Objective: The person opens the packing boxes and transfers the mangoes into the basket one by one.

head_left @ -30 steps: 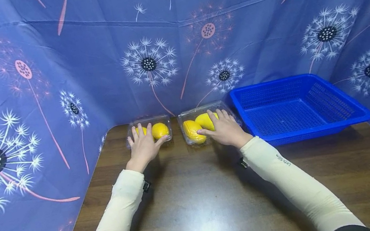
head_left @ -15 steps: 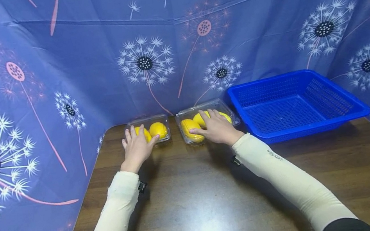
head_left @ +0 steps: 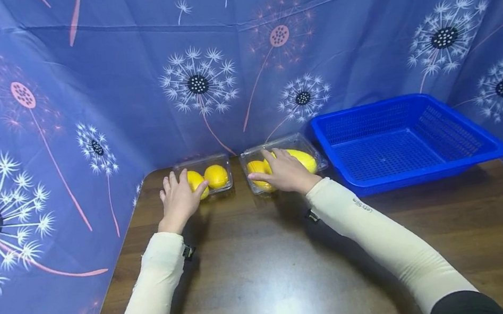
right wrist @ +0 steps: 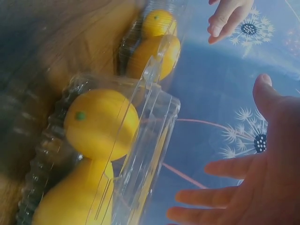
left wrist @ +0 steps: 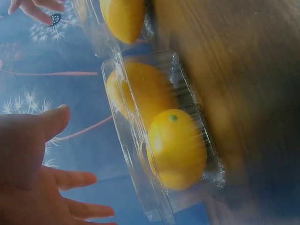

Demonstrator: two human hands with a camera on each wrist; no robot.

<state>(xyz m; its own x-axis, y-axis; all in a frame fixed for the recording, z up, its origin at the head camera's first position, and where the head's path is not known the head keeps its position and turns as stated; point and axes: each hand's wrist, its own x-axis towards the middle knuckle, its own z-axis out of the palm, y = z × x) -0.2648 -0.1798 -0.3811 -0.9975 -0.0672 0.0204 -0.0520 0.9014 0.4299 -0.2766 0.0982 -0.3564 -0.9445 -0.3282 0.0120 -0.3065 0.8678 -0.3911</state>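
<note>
Two clear plastic boxes stand side by side at the back of the table. The left box (head_left: 225, 183) holds two yellow fruits, one of them a rounded fruit (head_left: 216, 176) with a green stem spot in the left wrist view. In the right box (head_left: 299, 139) lie a rounded yellow fruit (right wrist: 101, 123) and a longer yellow fruit (head_left: 301, 160). My left hand (head_left: 178, 200), fingers spread, hovers over the left side of its box. Above the right box, my right hand (head_left: 286, 172) is also spread, partly hiding the fruits. Both wrist views show air between each palm and the boxes.
A blue perforated plastic basket (head_left: 409, 178) stands right of the right box, close to it. The brown wooden table (head_left: 257, 263) stretches in front. A blue dandelion-print cloth (head_left: 134, 77) hangs behind and at the sides.
Both hands have drifted left over the boxes, showing more of the fruits on their right sides. The boxes and the basket stay in place; the head view has shifted slightly.
</note>
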